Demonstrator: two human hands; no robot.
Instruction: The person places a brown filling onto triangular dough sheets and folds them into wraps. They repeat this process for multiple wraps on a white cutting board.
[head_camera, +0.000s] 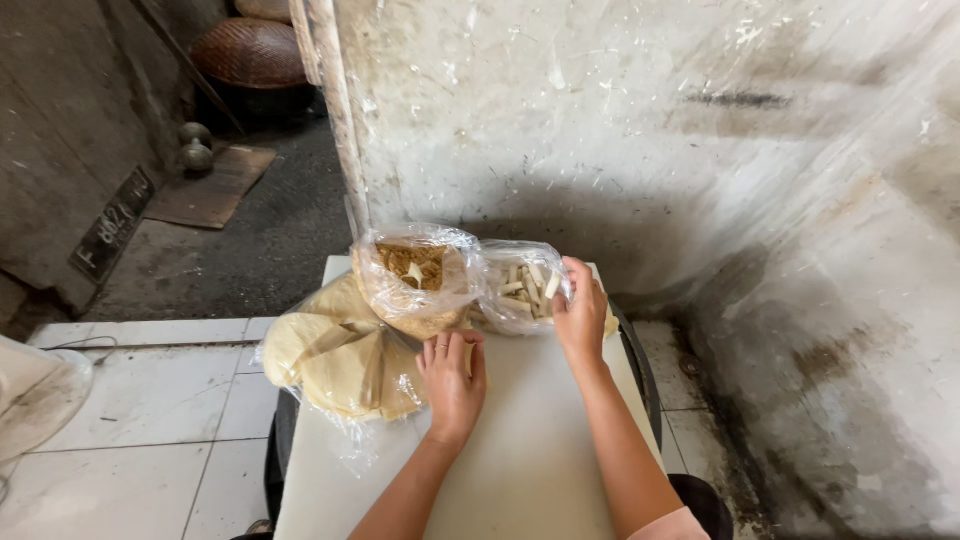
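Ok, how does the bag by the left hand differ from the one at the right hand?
The middle bag holds brown crumbly filling; the right bag holds pale stick-shaped pieces. The middle bag stands taller with its mouth open upward, while the right bag sits lower and leans sideways. The left hand rests on the white board at the middle bag's base; the right hand touches the right bag's edge. Both are clear, crinkled plastic, side by side.

Single view: your head-worn camera looks steeply down and forward from close above the white rectangular worktop (530, 450). Both your forearms enter from the bottom edge. It faces a stained whitewashed wall (650, 130); grey floor recedes at upper left.
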